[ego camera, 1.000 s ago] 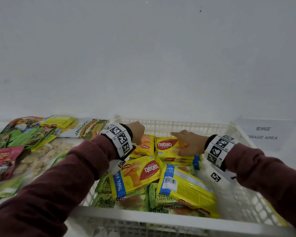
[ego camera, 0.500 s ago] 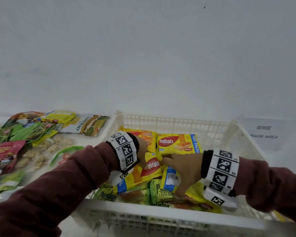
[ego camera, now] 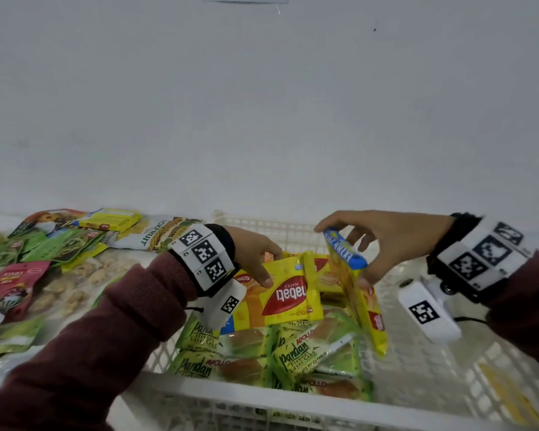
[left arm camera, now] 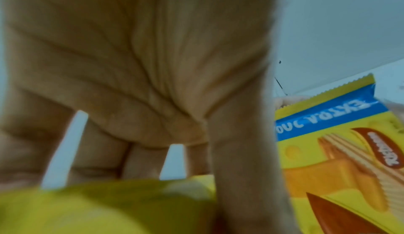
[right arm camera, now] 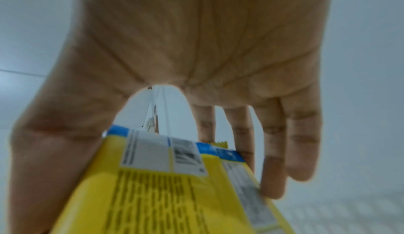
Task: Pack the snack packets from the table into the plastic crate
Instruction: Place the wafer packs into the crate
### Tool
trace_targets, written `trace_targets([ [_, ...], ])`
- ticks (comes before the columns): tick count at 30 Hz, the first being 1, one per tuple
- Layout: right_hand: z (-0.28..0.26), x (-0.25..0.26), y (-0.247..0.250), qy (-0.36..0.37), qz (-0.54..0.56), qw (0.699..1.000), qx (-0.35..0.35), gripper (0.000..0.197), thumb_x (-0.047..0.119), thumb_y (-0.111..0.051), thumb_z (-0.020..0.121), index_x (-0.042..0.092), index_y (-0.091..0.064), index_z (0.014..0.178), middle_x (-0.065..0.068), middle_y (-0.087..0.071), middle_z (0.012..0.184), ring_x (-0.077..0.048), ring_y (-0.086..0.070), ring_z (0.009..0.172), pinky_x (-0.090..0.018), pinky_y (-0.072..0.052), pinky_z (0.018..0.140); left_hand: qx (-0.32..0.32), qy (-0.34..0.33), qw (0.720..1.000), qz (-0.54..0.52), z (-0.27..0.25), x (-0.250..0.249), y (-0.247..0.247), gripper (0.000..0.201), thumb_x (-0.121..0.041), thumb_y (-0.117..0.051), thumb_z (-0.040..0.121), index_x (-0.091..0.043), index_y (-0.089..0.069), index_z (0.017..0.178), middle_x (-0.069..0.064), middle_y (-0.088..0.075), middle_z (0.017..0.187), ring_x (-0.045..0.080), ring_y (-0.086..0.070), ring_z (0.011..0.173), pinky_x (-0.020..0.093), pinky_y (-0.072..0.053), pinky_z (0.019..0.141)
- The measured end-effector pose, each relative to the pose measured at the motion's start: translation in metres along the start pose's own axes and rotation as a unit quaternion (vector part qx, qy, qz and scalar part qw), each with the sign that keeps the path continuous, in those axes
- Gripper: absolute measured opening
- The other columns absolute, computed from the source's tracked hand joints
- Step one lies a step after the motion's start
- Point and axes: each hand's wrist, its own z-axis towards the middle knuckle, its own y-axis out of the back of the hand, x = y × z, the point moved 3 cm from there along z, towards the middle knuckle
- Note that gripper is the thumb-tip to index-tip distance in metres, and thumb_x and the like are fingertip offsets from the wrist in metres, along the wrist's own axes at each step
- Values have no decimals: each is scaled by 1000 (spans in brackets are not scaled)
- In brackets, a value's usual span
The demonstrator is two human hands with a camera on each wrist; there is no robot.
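Over the crate (ego camera: 293,405), both hands clutching yellow "nabati" wafer packets (ego camera: 280,293), "Pandan" cakes (ego camera: 296,356) beneath.

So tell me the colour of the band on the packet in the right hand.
Blue, across the yellow wafer packet held by the right hand; clearest in head view.

Wafer packets (ego camera: 280,293) atop cake packets (ego camera: 296,353) in crate (ego camera: 262,409); loose packets (ego camera: 44,259) left.

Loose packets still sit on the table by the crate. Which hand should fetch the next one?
Left, probably. The left hand is nearest the loose packets; the right hand holds a wafer pack upright over the crate.
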Motion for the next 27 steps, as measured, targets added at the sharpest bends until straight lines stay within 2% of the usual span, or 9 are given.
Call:
trace_targets([
  [3, -4, -14, 13, 32, 88, 993, -77, 78, 36, -81, 40, 35, -48, 112, 9, -47, 116, -12, -58, 81, -21, -50, 76, -59, 37, 998, -1, -4, 8, 9, 54, -36, -58, 89, -12, -38, 134, 8, -52, 126, 16, -47, 90, 22, -36, 73],
  [6, -6, -27, 17, 41, 147, 980, -126, 83, 33, -90, 34, 26, -47, 105, 5, -50, 108, -20, -55, 81, -23, -51, 68, -99, 70, 993, -14, -3, 16, 13, 60, -35, -56, 91, -6, -31, 137, 13, -54, 117, 15, -51, 70, 18, -36, 54],
  [9, 2, -49, 9, 23, 177, 972, -153, 89, 47, -91, 32, 26, -43, 103, 6, -49, 112, -22, -59, 92, -34, -54, 75, -99, 118, 988, -4, 1, 22, 7, 69, -34, -55, 91, -2, -19, 141, 18, -52, 130, 29, -58, 106, 31, -46, 78],
  [11, 9, -63, -3, 1, 168, 976, -138, 87, 43, -91, 36, 28, -40, 104, 7, -48, 112, -26, -57, 93, -36, -51, 76, -89, 148, 985, 2, 6, 26, -1, 73, -33, -56, 91, 1, -15, 142, 19, -53, 128, 31, -56, 113, 35, -46, 88],
  [15, 12, -84, -17, -72, 72, 991, -93, 83, 42, -85, 45, 30, -32, 108, 3, -43, 123, -22, -53, 98, -33, -48, 82, -79, 170, 982, 13, 17, 30, -13, 69, -24, -59, 90, 0, -17, 140, 17, -57, 111, 31, -59, 99, 36, -50, 84],
  [18, 13, -93, -21, -153, -58, 985, -46, 92, 52, -77, 41, 27, -27, 114, -3, -43, 122, -19, -50, 100, -31, -44, 82, -113, 147, 981, 66, 19, 28, -8, 67, -2, -57, 86, -8, -20, 141, 18, -42, 130, 34, -53, 112, 37, -49, 85],
  [21, 18, -98, -31, -207, -156, 966, -17, 79, 36, -81, 64, 19, -30, 121, -6, -36, 130, -23, -46, 112, -33, -42, 91, -136, 59, 974, 169, 18, 22, -2, 76, 11, -49, 82, -24, -21, 144, 8, -18, 147, 31, -27, 133, 35, -44, 92],
  [23, 22, -99, -37, -202, -221, 954, -17, 83, 34, -80, 67, 18, -27, 129, -9, -30, 137, -25, -42, 119, -32, -41, 96, -108, 7, 963, 245, 17, 18, -6, 81, 10, -47, 83, -34, -17, 144, 4, -6, 153, 29, -12, 141, 39, -38, 102],
  [27, 29, -85, -50, -157, -344, 926, -3, 103, 39, -78, 64, 30, -12, 144, -4, -7, 154, -25, -22, 138, -38, -23, 112, -73, 24, 941, 330, 20, 14, -23, 74, -3, -42, 94, -40, -5, 146, 6, 3, 157, 30, -3, 144, 47, -20, 114],
])
